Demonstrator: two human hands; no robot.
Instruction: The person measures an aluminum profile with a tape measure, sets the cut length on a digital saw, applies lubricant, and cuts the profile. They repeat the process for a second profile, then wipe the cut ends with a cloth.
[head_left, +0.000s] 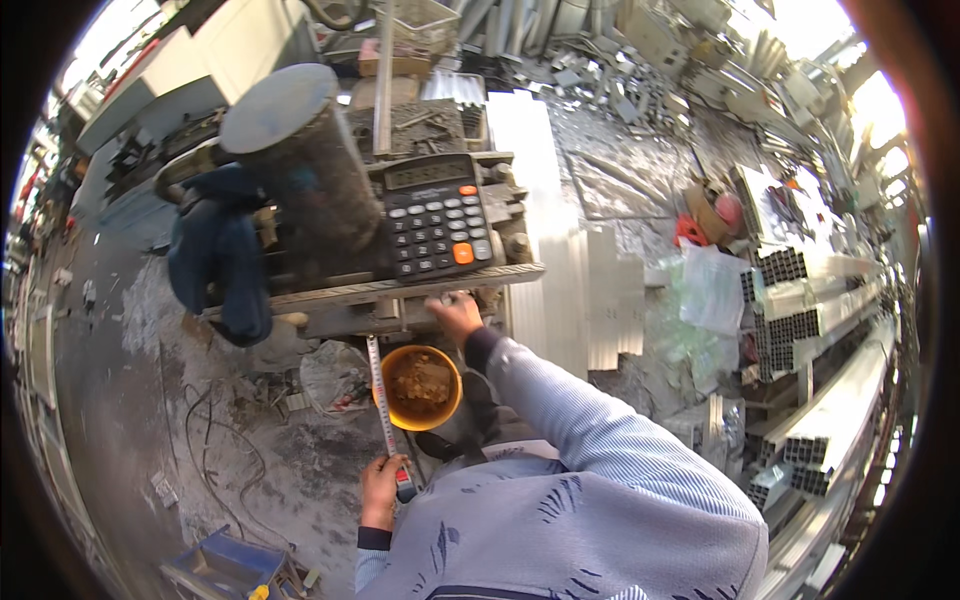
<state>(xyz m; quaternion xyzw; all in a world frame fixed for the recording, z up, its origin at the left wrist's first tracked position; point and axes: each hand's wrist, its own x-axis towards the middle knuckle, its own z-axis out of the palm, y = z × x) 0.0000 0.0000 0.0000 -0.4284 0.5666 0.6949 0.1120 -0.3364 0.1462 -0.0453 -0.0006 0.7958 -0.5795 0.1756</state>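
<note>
Low at the centre, my left hand (pixel 379 490) is closed round a tape measure (pixel 405 487). Its pale blade (pixel 382 400) stretches up past the yellow bucket (pixel 458 396) to the near side of the workbench (pixel 420 288). Brown lumpy stuff lies inside the bucket. My right hand (pixel 457 318) is at that bench edge, fingers curled in around something small that I cannot make out. Just beyond it on the bench lies a black calculator (pixel 434 225) with grey and orange keys. A tall, dirty metal cylinder (pixel 310 170) stands left of the calculator.
Dark blue cloth (pixel 220 250) hangs at the bench's left end. Long pale metal profiles (pixel 545 220) lie to its right, with more stacked square tubes (pixel 815 330) farther right. A loose cable (pixel 240 470) crosses the floor near a blue box (pixel 230 565). Metal scraps (pixel 600 80) cover the back.
</note>
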